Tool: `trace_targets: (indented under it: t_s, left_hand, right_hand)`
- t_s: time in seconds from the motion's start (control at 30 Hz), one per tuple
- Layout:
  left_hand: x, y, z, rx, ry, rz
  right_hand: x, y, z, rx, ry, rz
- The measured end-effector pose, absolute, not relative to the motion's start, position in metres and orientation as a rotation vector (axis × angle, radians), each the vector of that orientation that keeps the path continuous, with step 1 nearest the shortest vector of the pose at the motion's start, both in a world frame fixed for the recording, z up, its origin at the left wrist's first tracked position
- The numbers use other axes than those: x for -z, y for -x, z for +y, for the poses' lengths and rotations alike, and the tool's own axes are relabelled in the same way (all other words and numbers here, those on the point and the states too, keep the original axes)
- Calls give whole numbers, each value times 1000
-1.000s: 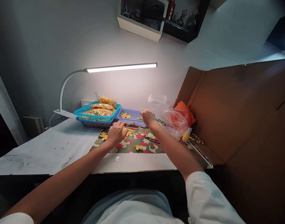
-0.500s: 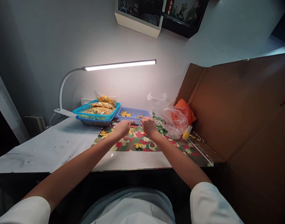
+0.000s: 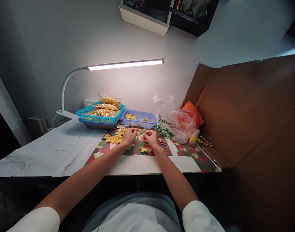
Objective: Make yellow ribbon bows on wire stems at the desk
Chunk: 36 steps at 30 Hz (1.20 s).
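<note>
The yellow bow-shaped piece (image 3: 145, 150) lies on the patterned sheet (image 3: 185, 149), just nearer you than your right hand (image 3: 152, 138), with a thin strand (image 3: 144, 144) rising from it. Your right hand and left hand (image 3: 130, 135) are pinched closed; what they grip is too small to tell. Work looks partway: bagged pieces (image 3: 105, 111) fill the turquoise basket (image 3: 100, 120), while loose yellow pieces (image 3: 113, 139) sit beside your left hand, more in the purple basket (image 3: 140, 123). Bare tabletop (image 3: 48, 145) opens leftward; plastic bags (image 3: 182, 129) and cardboard (image 3: 253, 119) crowd your right.
</note>
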<state>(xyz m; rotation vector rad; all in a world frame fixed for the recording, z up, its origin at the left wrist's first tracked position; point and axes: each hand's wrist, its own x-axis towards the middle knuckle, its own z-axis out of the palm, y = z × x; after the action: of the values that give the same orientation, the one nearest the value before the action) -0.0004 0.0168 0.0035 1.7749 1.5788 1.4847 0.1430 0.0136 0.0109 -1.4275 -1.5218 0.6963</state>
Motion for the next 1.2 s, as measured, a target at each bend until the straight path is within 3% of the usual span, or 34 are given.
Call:
trace_targets:
  t_s: [0.43, 0.8, 1.2]
  left_hand:
    - [-6, -13, 7, -1656, -1551, 1370]
    - [-6, -15, 9, -1770, -1410, 1363]
    - [-8, -27, -1, -1756, -1327, 1013]
  right_hand:
    - [-7, -132, 7, -1288, 957, -908]
    - [-11, -126, -3, -1428, 832, -719]
    - [-13, -131, 3, -1606, 738, -508]
